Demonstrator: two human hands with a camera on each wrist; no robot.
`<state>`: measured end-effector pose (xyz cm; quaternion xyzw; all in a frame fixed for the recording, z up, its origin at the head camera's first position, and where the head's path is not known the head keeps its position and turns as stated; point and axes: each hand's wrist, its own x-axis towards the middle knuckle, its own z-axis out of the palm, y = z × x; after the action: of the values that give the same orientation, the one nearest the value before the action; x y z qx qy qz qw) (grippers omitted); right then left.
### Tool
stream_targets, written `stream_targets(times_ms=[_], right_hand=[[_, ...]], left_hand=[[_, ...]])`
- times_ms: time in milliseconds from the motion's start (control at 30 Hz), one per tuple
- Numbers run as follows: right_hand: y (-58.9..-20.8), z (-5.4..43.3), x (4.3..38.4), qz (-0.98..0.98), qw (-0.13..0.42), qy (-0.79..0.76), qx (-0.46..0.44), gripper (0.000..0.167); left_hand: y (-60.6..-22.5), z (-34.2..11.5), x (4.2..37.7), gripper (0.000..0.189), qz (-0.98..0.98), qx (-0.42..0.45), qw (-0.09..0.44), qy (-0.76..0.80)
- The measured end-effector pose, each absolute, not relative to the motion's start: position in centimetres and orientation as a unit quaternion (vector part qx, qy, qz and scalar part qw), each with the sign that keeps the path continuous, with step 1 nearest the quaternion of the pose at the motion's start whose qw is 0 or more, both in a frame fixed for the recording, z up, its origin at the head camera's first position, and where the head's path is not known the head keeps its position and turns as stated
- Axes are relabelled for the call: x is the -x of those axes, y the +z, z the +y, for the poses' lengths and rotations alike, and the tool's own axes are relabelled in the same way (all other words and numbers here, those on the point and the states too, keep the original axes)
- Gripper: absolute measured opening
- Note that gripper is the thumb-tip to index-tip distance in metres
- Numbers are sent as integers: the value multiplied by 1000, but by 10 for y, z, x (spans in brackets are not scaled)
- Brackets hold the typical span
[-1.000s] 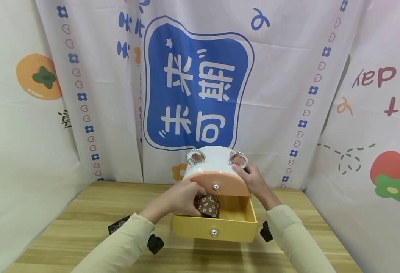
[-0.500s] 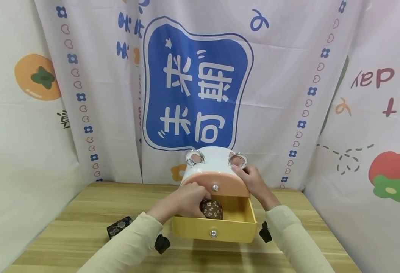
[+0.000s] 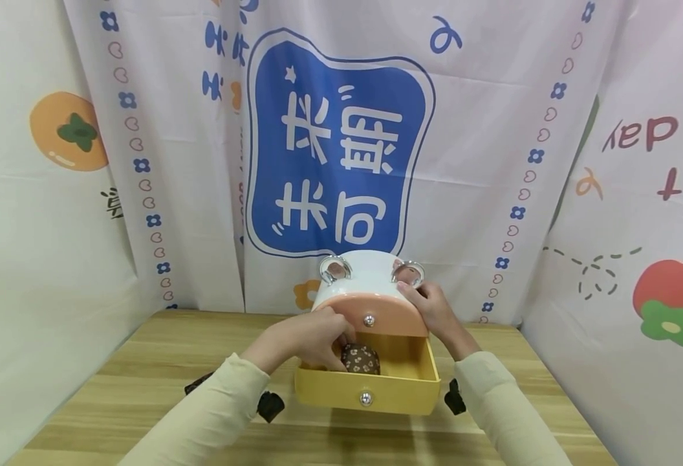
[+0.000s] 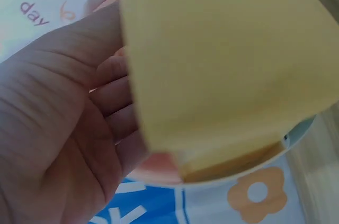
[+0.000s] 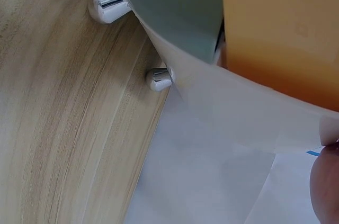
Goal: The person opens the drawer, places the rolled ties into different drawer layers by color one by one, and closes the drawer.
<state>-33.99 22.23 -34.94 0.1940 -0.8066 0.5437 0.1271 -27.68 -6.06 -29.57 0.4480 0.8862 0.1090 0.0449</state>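
Observation:
A small brown pouch-like thing with a pale flower print (image 3: pixel 361 359) lies in the pulled-out yellow drawer (image 3: pixel 385 395). My left hand (image 3: pixel 318 340) reaches over the drawer's left wall, its thumb and fingertips beside the printed thing with fingers loosely bent. In the left wrist view, the drawer wall (image 4: pixel 228 60) covers the fingertips of that hand (image 4: pixel 58 123). My right hand (image 3: pixel 434 310) holds the upper right side of the white mini drawer cabinet (image 3: pixel 365 275), thumb near its right ear (image 3: pixel 408 274). One fingertip (image 5: pixel 326 184) shows against the cabinet side in the right wrist view.
The upper peach drawer (image 3: pixel 341 307) is closed. A dark patterned thing (image 3: pixel 196 383) lies on the wooden table (image 3: pixel 126 388), partly behind my left sleeve (image 3: pixel 219 408). Silver feet (image 5: pixel 160 79) carry the cabinet. A printed curtain (image 3: pixel 469 194) hangs behind it.
The brown printed thing has come down slightly rightward in the drawer and now lies still. My left hand went right with it, then drew back left, away from it. The right hand stays put.

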Motion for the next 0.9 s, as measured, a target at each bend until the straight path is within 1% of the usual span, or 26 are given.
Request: stream_targets(times_ms=[100,167,433,567,700,900], right_hand=[[-349,222,340,-807,127,542,-196,42],[-349,222,339,-807,128,541,-198,41],[-349,222,339,-806,128,543,-198,40],[-349,223,339,-804,123,546,-202,40],[-349,224,340,-804,120,543,-209,42],[-350,225,340,-806,125,539,-211,46]], left_hand=[[-289,-68,273,30,891,-434,41,125],[-284,-74,267,30,898,-421,28,127],[-271,-90,239,24,913,-377,-83,130],[-269,-96,225,19,909,-367,-123,153],[-270,-101,210,19,911,-349,-138,172],[-274,-101,188,16,920,-304,-144,199]])
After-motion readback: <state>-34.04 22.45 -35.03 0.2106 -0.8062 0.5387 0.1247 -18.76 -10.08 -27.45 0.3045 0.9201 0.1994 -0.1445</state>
